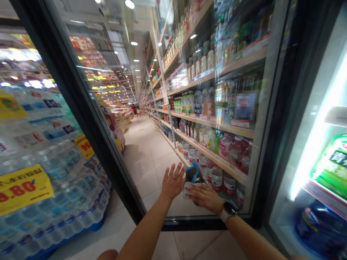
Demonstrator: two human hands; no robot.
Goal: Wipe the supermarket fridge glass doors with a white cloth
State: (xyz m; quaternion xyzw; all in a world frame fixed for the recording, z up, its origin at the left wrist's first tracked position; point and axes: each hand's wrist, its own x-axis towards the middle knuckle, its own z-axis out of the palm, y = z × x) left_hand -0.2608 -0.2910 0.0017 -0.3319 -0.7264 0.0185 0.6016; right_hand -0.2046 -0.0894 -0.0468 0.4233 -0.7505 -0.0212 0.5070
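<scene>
A glass door (pixel 155 180) with a black frame stands in front of me. My left hand (pixel 173 180) is raised at the lower part of the pane, its fingers spread, holding nothing. Beside it, my right hand (pixel 204 196) presses a crumpled whitish cloth (pixel 187 190) to the glass, its fingers lying over it. Most of the cloth is hidden under that hand. A watch (pixel 230 209) is on my right wrist. Just above the right hand shows a dark shape with a blue strip (pixel 193 172); I cannot tell whether it is a thing or a reflection.
At the right is a lit cooler with a green-labelled bottle (pixel 332 166) and a dark blue bottle (pixel 320 227). Shelves of drinks (pixel 206 121) show in the glass. Packed water bottles (pixel 62 162) with a yellow price sign (pixel 25 187) stand at left, on a tiled floor (pixel 141 144).
</scene>
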